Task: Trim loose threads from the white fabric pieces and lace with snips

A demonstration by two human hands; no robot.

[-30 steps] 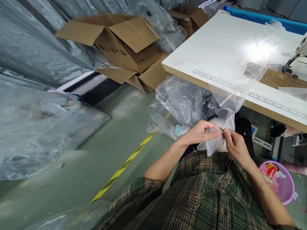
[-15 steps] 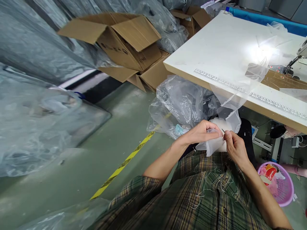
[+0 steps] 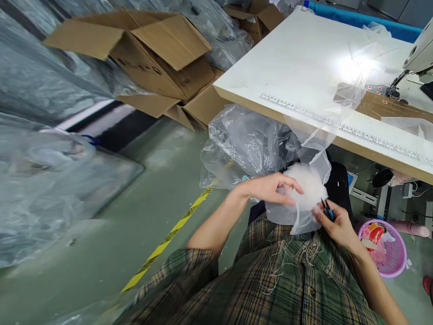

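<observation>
In my lap lies a bundle of sheer white mesh fabric (image 3: 304,189) whose end trails up over the edge of the white sewing table (image 3: 304,63). My left hand (image 3: 270,188) rests on the bundle's left side with its fingers curled over the cloth. Lower and to the right, my right hand (image 3: 333,221) is closed round small dark thread snips with blue handles (image 3: 327,208), touching the fabric's lower right edge. Loose white threads cling to my plaid shirt (image 3: 287,280).
A sewing machine (image 3: 414,56) and cardboard piece (image 3: 385,107) sit at the table's right. A printed ruler (image 3: 338,126) runs along its front edge. Clear plastic bags (image 3: 246,144) lie under the table, open cardboard boxes (image 3: 158,58) behind them. A pink basket (image 3: 384,248) stands on the green floor.
My hands have moved apart: the right hand dropped down and right with the snips, away from the left fingers. The fabric bundle now bulges out rounder between them. The view shifted slightly.
</observation>
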